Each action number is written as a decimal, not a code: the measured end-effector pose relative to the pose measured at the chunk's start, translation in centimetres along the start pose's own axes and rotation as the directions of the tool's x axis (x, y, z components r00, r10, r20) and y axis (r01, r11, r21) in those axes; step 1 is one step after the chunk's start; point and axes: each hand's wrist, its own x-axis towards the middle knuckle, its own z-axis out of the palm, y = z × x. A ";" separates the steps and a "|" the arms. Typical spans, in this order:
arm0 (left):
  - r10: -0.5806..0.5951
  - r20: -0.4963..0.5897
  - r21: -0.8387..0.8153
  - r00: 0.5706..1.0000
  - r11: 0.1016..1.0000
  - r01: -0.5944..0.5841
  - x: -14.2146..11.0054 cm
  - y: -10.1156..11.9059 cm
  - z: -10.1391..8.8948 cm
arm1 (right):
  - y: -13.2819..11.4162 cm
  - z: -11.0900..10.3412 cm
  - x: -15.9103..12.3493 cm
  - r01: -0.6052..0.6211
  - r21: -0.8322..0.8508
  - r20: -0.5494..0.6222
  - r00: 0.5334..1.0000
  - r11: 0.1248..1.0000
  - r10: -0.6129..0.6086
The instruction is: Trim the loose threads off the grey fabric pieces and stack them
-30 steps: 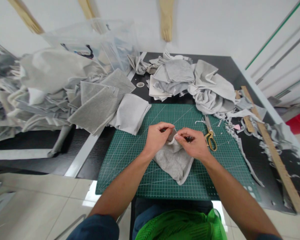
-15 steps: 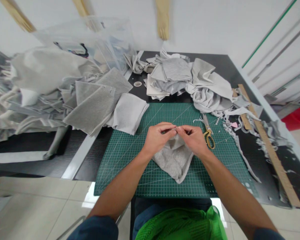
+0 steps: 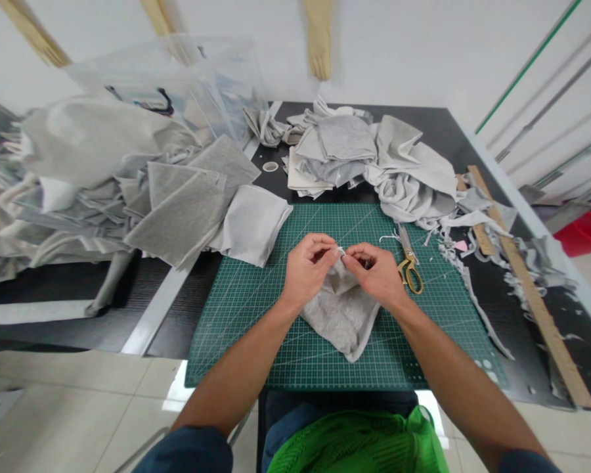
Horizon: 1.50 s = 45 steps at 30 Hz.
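Observation:
A piece of grey fabric (image 3: 342,318) lies on the green cutting mat (image 3: 256,328), its lower corner pointing toward me. Its upper edge is lifted between my hands. My left hand (image 3: 309,266) pinches that edge between thumb and fingertips, a small whitish bit showing at the tips. Close beside it, my right hand (image 3: 374,269) pinches the same edge from the other side. Both hands partly cover the cloth's upper part. Just right of my right hand rest gold-handled scissors (image 3: 410,263), blades pointing away from me.
Grey fabric pieces (image 3: 177,203) pile up at left before a clear plastic box (image 3: 217,79). Folded cloths (image 3: 345,141) and a tape roll (image 3: 270,167) sit at the back. Fabric scraps and a long wooden ruler (image 3: 536,289) lie at right. A red bin (image 3: 584,234) stands beyond.
My fingertips have drawn slightly apart along the fabric edge, and a whitish bit now shows between them. The cloth's lower part and the scissors stay in place.

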 end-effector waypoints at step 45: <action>-0.082 -0.081 -0.105 0.993 0.992 0.073 0.2 -0.2 0.0 | 0.9 0.4 -0.8 0.323 -0.307 -0.054 0.933 0.895 -0.355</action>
